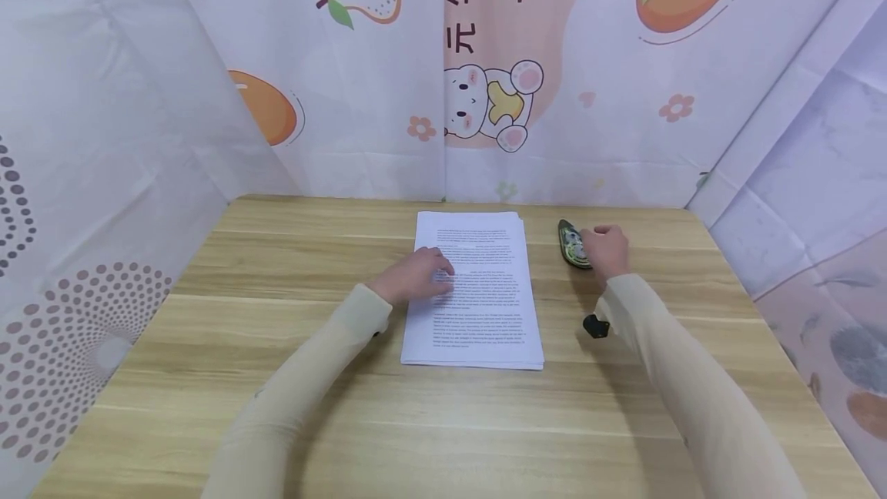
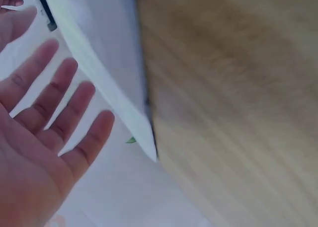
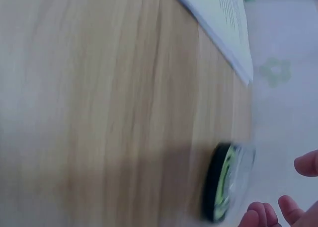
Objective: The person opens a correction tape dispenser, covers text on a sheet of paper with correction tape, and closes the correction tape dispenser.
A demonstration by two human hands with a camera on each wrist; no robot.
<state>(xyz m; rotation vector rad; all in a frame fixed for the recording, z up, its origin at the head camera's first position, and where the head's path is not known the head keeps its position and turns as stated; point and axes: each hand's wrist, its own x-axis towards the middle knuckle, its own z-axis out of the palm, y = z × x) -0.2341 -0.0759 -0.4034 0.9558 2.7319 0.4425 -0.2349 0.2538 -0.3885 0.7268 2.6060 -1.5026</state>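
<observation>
A stack of printed paper [image 1: 478, 322] lies on the wooden table. Over its left side my left hand [image 1: 419, 276] hovers with spread, slightly bent fingers; in the left wrist view the hand [image 2: 44, 127] holds nothing. Right of the paper lies what looks like a correction tape [image 1: 572, 246], a dark pointed oval with a clear cover and green-yellow parts. My right hand [image 1: 607, 250] is close beside its right edge. From the right wrist, the correction tape [image 3: 226, 185] rests on the table, with the thumb and fingertips [image 3: 307, 163] apart from it.
The wooden table [image 1: 291, 252] reaches back to a white curtain [image 1: 360, 98] printed with fruit and a cartoon bear. More patterned curtains hang at the left and right. A small black device [image 1: 596, 326] sits at my right wrist.
</observation>
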